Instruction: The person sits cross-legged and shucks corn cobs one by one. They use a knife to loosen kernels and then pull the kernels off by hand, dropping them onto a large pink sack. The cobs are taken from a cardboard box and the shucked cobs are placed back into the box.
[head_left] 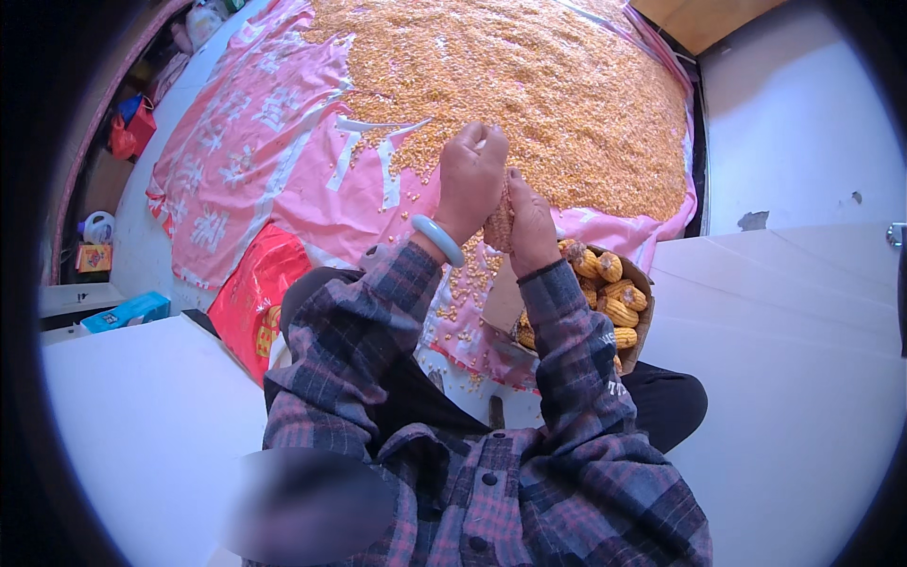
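My left hand [470, 180], with a pale bangle at the wrist, is closed in a fist around the upper part of a corn cob [498, 225]. My right hand [534, 225] wraps the cob's side, thumb pointing up. The cob looks brownish, with its kernels at least partly off; its far end is hidden by my fingers. Both hands are above the near edge of a wide spread of loose corn kernels [529, 104]. By my right forearm, a cardboard box [642, 326] holds several yellow ears of corn [621, 315].
The kernels lie on a pink patterned cloth [312, 170]. A red bag [253, 298] with yellow corn in it stands by my left knee. White panels [151, 416] flank me. At the far left are a blue packet [128, 312] and shelved goods. A wooden board [699, 21] is at the far right.
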`<state>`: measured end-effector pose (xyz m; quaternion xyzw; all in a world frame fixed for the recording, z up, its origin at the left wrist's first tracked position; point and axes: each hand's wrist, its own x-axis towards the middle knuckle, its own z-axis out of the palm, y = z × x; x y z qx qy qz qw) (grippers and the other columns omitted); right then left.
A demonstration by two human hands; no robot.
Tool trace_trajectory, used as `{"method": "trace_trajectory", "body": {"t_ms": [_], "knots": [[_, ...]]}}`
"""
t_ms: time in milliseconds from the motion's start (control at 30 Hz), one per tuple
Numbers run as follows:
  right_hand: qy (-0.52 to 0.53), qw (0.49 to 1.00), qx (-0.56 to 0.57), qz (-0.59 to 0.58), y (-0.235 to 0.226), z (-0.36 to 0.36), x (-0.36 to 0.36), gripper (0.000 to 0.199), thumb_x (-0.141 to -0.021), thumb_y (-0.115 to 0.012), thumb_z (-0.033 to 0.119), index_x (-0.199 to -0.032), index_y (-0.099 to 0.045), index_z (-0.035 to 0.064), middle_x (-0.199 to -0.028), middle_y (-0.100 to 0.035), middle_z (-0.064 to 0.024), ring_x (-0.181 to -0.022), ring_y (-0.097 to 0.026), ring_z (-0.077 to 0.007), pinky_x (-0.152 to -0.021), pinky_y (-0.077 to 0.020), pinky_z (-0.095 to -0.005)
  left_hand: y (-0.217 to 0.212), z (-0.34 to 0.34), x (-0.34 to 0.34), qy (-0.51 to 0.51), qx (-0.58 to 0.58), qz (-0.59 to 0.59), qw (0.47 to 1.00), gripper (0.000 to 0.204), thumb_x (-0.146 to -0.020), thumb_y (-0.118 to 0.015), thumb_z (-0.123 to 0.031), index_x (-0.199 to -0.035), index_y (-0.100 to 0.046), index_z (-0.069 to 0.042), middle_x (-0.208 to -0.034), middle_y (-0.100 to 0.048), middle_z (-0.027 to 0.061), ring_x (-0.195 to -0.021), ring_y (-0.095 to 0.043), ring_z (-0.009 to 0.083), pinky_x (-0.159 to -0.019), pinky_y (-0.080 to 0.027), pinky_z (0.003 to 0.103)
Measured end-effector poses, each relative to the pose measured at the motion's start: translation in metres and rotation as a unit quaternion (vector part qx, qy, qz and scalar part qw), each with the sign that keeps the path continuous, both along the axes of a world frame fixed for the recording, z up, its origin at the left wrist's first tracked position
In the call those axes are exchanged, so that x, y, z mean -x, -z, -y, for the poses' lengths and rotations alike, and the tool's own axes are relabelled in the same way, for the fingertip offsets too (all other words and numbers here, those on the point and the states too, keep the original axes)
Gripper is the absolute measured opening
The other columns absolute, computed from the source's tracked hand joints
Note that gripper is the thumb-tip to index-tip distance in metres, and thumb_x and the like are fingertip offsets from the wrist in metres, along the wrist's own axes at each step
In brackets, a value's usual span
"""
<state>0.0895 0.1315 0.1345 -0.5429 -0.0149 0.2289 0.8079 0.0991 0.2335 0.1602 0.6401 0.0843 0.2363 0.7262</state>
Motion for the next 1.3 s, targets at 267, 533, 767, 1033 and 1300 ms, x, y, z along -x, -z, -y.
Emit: {"method": "trace_trajectory", "body": {"t_ms": [267,533,767,1033,1300], "knots": [[-0.040,0.984,-0.113,-0.129,0.007,0.003,-0.006,0.032,-0.095,-0.041,0.027,-0.109,-0.052,0.0012,-0.092,-0.061,-0.0064,-0.080,-0.062,-0.0167,-0.068,-0.0524,-0.0283,-0.004,0.005,0.005,0.014,-0.121,0.082,0.989,0.026,-0.083,-0.055,-0.019,-0.069,-0.045,0.001,-0.056,-0.045,0.0129,-0.051,-0.041,0.0178,-0.049,-0.036,0.035],[-0.020,0.969,-0.129,-0.209,0.015,0.011,-0.017,0.047,-0.096,-0.032,0.044,-0.112,-0.049,0.0030,-0.086,-0.060,-0.0076,-0.071,-0.060,-0.0160,-0.055,-0.0489,-0.0275,0.000,-0.006,-0.006,0.015,0.145,0.003,0.989,0.029,-0.090,-0.051,-0.024,-0.068,-0.047,-0.005,-0.056,-0.049,0.0043,-0.049,-0.042,0.0107,-0.046,-0.034,0.025],[0.038,0.988,0.149,-0.026,-0.028,0.001,0.014,0.048,-0.096,-0.036,0.044,-0.107,-0.056,0.0014,-0.070,-0.055,-0.0026,-0.048,-0.046,-0.0074,-0.036,-0.0322,-0.0205,0.009,-0.008,-0.012,0.012,0.286,-0.038,0.957,0.031,-0.091,-0.051,-0.033,-0.075,-0.048,-0.007,-0.059,-0.050,0.0040,-0.047,-0.050,0.0126,-0.043,-0.043,0.027],[0.001,0.988,-0.010,-0.152,-0.011,0.004,0.012,0.028,-0.093,-0.040,0.034,-0.082,-0.050,0.0103,-0.056,-0.044,0.0001,-0.034,-0.029,-0.0068,-0.029,-0.0192,-0.0214,-0.004,0.003,-0.007,0.042,0.301,0.009,0.953,0.021,-0.091,-0.049,-0.022,-0.075,-0.042,-0.008,-0.055,-0.047,0.0030,-0.043,-0.047,0.0113,-0.039,-0.040,0.026],[-0.068,0.958,-0.162,-0.226,0.007,0.010,0.010,0.029,-0.094,-0.036,0.033,-0.087,-0.050,0.0095,-0.056,-0.046,-0.0024,-0.034,-0.030,-0.0089,-0.029,-0.0216,-0.0222,-0.004,-0.007,-0.008,0.095,0.374,0.034,0.922,0.023,-0.091,-0.047,-0.025,-0.075,-0.042,-0.009,-0.056,-0.046,0.0043,-0.044,-0.047,0.0144,-0.040,-0.040,0.028]]}}
